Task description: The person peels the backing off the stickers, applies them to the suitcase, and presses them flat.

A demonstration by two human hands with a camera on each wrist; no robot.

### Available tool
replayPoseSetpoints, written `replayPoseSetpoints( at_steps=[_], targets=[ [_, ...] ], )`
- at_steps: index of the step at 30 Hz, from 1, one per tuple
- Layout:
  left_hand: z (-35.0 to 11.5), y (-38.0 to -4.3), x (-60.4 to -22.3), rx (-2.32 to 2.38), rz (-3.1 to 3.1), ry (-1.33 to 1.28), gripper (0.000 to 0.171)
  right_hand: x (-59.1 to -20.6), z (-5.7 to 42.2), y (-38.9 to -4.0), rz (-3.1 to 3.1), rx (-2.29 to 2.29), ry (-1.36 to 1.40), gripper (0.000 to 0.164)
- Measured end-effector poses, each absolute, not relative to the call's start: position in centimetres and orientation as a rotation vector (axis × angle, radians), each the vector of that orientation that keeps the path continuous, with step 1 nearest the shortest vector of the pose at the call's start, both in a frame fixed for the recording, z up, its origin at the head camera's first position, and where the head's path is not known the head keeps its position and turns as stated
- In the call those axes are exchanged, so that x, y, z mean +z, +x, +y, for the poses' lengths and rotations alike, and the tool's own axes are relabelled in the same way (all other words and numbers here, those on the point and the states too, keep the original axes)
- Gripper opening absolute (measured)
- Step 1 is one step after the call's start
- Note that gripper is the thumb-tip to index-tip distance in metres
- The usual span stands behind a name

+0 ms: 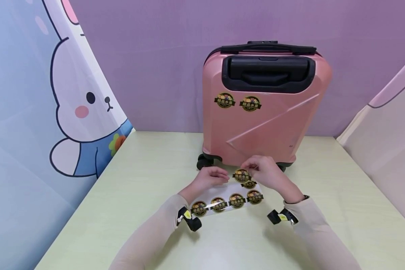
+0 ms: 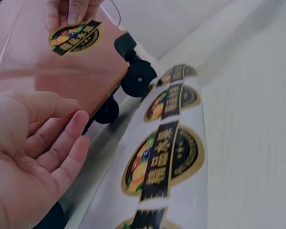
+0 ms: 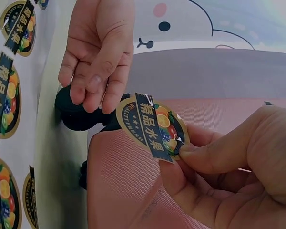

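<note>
Between thumb and fingers, my right hand [image 1: 266, 173] pinches the edge of a round black-and-gold fruit sticker [image 3: 152, 126], clear of the sheet. Its printed face, with a dark banner and coloured fruit, shows in the right wrist view. My left hand [image 1: 209, 179] holds nothing; its fingers are loosely bent, a short way left of the sticker. Below both hands lies a white sticker sheet [image 1: 216, 192] with a row of similar stickers along its near edge and another at its right. A pink suitcase [image 1: 256, 127] stands upright just behind the hands.
Two matching stickers, a left one [image 1: 224, 100] and a right one [image 1: 251, 104], are on the suitcase's upper left face. Its black wheel [image 1: 205, 162] rests on the pale table [image 1: 128, 210]. A purple backdrop [image 1: 155, 67] and a rabbit-printed cloth [image 1: 81, 112] surround the table.
</note>
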State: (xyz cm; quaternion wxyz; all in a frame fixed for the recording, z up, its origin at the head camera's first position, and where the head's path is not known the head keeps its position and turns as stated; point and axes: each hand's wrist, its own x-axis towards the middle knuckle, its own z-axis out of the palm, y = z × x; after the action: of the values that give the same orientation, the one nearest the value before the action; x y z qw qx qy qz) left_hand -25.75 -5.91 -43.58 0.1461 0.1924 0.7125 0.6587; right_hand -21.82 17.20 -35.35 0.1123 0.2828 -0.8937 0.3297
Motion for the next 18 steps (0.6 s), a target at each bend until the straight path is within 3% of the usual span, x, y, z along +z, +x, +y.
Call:
replayPoseSetpoints(
  at_steps=[18],
  targets=[
    [-4.6,-24.4,-43.2,2.103,1.795,0.495,0.033,-35.3,16.8,-22.2,-2.599,0.958,0.733,0.021]
  ],
)
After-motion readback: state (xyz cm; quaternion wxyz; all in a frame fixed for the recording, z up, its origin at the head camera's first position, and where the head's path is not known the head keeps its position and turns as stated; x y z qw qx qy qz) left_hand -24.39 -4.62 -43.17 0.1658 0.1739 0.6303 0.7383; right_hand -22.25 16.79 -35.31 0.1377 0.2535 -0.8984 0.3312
